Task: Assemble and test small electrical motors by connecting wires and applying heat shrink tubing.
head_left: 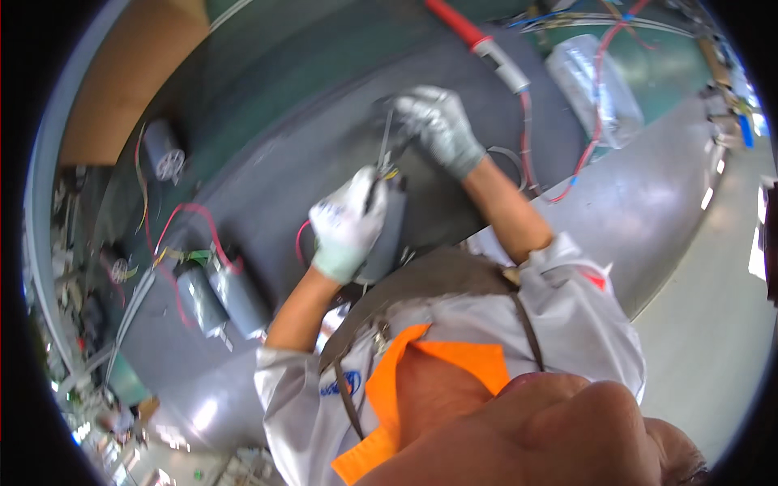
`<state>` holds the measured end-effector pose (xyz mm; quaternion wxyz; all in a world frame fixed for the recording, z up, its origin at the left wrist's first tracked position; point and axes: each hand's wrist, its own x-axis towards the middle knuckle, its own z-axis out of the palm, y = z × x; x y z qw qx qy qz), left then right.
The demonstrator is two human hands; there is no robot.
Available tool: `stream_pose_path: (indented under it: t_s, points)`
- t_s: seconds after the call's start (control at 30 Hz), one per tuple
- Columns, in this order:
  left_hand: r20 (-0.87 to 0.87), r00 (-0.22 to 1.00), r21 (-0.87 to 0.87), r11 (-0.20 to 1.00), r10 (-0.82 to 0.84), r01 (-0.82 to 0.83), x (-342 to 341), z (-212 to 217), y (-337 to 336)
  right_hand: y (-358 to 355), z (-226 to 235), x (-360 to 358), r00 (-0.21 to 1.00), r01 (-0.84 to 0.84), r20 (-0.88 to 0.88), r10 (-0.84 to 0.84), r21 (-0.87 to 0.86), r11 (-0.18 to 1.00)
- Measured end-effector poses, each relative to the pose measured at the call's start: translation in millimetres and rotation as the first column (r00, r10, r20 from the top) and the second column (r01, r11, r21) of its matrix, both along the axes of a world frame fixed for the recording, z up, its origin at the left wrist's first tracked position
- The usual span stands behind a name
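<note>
My left hand [347, 231], in a light grey glove, is closed around a dark grey cylindrical part [392, 231] that stands on the grey bench top [275, 178]. Yellow wire ends [391, 172] stick out at the cylinder's top. My right hand [438, 123], also gloved, grips a slim metal hand tool [386, 144] whose tip meets those wire ends. Both forearms are bare below rolled-up white sleeves.
Two more grey cylinders [223, 296] with red wires [194, 212] lie at the left. Another cylinder [164, 151] lies further back. A red-handled tool [474, 36], a clear plastic bag [592, 81] and red leads [590, 138] lie at the far right on the bench.
</note>
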<state>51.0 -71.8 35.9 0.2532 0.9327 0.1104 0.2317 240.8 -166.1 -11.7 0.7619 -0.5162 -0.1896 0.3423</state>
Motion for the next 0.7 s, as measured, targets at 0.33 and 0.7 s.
stream_pose_path:
  t_s: [0.33,0.7]
  points:
    - [-0.374,0.852,0.43,0.746,-0.365,0.509,-5,16,42,-39,43,-39,0.948,-0.3,-0.138,0.285,-0.104,0.948]
    - [-0.411,0.893,0.44,0.818,-0.183,0.37,1,34,27,-81,35,-21,0.42,0.529,0.874,0.243,-0.453,0.717]
